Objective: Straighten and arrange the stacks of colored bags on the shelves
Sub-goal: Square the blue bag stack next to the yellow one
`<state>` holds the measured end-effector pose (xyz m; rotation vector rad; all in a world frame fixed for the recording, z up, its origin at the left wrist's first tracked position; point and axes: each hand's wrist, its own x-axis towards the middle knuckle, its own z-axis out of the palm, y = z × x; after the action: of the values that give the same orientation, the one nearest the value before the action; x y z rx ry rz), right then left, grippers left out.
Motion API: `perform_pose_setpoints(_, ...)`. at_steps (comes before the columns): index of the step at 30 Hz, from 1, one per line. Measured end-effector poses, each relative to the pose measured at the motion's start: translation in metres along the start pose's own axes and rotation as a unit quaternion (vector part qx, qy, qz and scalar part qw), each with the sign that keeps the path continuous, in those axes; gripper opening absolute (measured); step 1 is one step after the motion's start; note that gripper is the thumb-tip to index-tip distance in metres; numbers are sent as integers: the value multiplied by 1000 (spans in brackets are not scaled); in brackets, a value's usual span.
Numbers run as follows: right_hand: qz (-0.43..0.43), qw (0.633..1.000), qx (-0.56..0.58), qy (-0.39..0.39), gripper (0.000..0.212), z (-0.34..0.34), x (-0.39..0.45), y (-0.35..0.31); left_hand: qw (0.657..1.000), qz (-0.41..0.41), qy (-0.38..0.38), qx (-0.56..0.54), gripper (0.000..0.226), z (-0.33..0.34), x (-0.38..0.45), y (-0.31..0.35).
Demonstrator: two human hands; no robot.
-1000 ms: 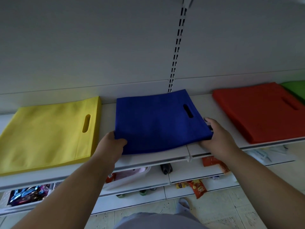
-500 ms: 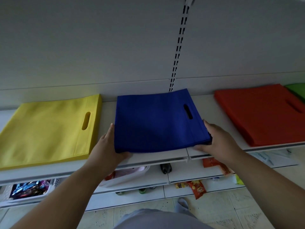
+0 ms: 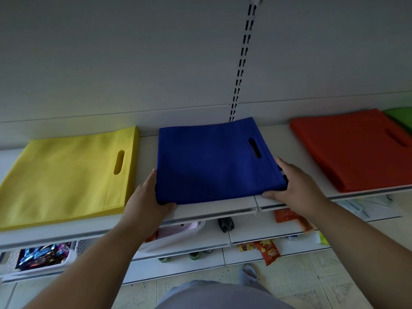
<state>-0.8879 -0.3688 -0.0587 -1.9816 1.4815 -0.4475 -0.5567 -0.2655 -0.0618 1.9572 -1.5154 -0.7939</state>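
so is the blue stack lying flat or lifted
Flat: the blue stack lies on the shelf, both hands at its near corners.

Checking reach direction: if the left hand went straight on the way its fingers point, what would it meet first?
The left hand lies along the blue stack, fingers pointing toward the back panel. The shelf strip ahead looks free, so probably the panel first.

The blue bags (image 3: 211,161) looked like matt non-woven cloth, finely textured; the yellow bags (image 3: 64,177) were the same, with a stitched hem, and so were the red bags (image 3: 352,148). The shelf (image 3: 214,209) was smooth, painted white, faintly sheened. Snack packets (image 3: 268,252) below were glossy foil. The floor (image 3: 312,277) was speckled tile.
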Motion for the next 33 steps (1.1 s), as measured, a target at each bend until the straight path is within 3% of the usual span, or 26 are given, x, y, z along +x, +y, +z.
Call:
perform_pose_setpoints(3, 64, 989, 119, -61, 71, -3, 2, 6, 997, -28, -66, -31, 60, -6, 1, 3)
perform_pose_setpoints(5, 114, 968, 212, -73, 85, -5, 11, 8, 989, -73, -85, -95, 38, -9, 9, 9)
perform_pose_setpoints(6, 130, 959, 239, -75, 80, -4, 16, 6, 986, -96, -75, -110, 29, -9, 16, 12)
perform_pose_setpoints(8, 140, 960, 235, -60, 49, -2, 30, 0, 978, -155, -48, -134, 25, -8, 37, 13)
perform_pose_setpoints(9, 149, 963, 220, -52, 46, -1, 41, -3, 969, -188, -39, -153, 26, -7, 49, 15)
perform_pose_setpoints(11, 183, 965, 183, -48, 62, 0, 65, -6, 958, -236, -24, -162, 27, -8, 73, 21)
perform_pose_setpoints(13, 204, 965, 153, -62, 64, 0, 93, -3, 955, -258, -5, -148, 23, -11, 95, 29)
perform_pose_setpoints(17, 184, 975, 126, -13, 41, 2, 114, -10, 968, -231, 49, -85, 8, -12, 108, 37)
perform_pose_setpoints(21, 119, 987, 111, 12, 25, 7, 101, -6, 975, -192, 66, -88, 21, -3, 87, 29)
perform_pose_setpoints(27, 106, 987, 112, 41, 30, 0, 98, 7, 952, -211, 56, -213, 22, -7, 97, 29)
perform_pose_setpoints(31, 98, 981, 156, 64, 42, 2, 94, 15, 954, -204, 55, -211, 18, -1, 96, 17)
perform_pose_setpoints(33, 90, 975, 187, 76, 45, 3, 92, 15, 955, -204, 82, -201, 36, 2, 97, 17)
